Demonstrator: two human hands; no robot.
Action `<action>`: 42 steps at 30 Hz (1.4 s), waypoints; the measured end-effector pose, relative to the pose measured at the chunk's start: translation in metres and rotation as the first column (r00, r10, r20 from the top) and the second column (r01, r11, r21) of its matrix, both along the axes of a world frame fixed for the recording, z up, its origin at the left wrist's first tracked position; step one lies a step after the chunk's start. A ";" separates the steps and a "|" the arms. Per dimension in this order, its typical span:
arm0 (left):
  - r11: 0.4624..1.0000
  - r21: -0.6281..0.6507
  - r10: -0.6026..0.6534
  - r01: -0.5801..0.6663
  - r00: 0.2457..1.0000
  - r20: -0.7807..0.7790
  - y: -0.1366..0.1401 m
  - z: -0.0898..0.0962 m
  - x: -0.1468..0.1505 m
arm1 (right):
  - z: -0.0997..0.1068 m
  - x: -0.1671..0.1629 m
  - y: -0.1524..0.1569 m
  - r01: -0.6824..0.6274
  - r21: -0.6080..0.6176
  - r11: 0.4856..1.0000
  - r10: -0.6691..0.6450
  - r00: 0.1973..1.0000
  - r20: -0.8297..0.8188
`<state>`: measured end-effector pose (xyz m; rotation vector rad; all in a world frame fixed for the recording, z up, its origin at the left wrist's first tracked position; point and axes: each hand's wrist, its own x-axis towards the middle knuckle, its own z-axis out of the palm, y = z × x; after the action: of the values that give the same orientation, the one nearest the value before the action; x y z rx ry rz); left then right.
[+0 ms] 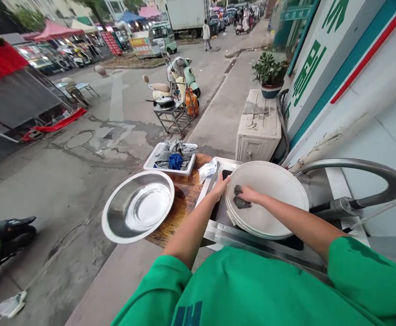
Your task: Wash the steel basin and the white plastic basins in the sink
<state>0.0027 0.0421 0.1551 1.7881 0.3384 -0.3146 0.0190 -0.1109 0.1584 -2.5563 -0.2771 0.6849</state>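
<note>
A large white bucket is tipped toward me in the metal sink, its open mouth facing up at me. My left hand grips the left side of its rim; some fingers are hidden behind it. Inside the bucket, my right hand is closed on a dark grey steel wool scrubber, which presses on the inner wall near the left. A crumpled white plastic packet lies by the sink's far left corner.
Left of the sink, a wooden board bears a shiny metal basin and a white tray of grey and blue cloths. A curved metal faucet arches in at right. Beyond stands an outdoor unit box with a potted plant.
</note>
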 end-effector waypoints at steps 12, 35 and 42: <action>0.960 0.012 0.267 -0.279 0.904 -0.333 0.123 0.007 -0.107 | 0.059 -0.005 0.005 -0.068 -0.330 0.942 0.190 0.915 0.355; 0.989 -0.126 -0.093 0.078 0.989 -0.118 0.038 0.006 -0.102 | 0.015 -0.108 -0.134 0.352 -0.124 0.928 -0.171 0.696 0.698; 0.955 0.283 -0.064 0.094 0.992 -0.112 -0.029 -0.001 -0.075 | -0.006 -0.163 -0.176 0.483 0.280 0.830 -0.553 0.643 0.529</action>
<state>-0.0724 0.0133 0.1542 2.0801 0.4008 -0.4318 -0.1437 -0.2868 0.1526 -2.4774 0.2316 -0.3635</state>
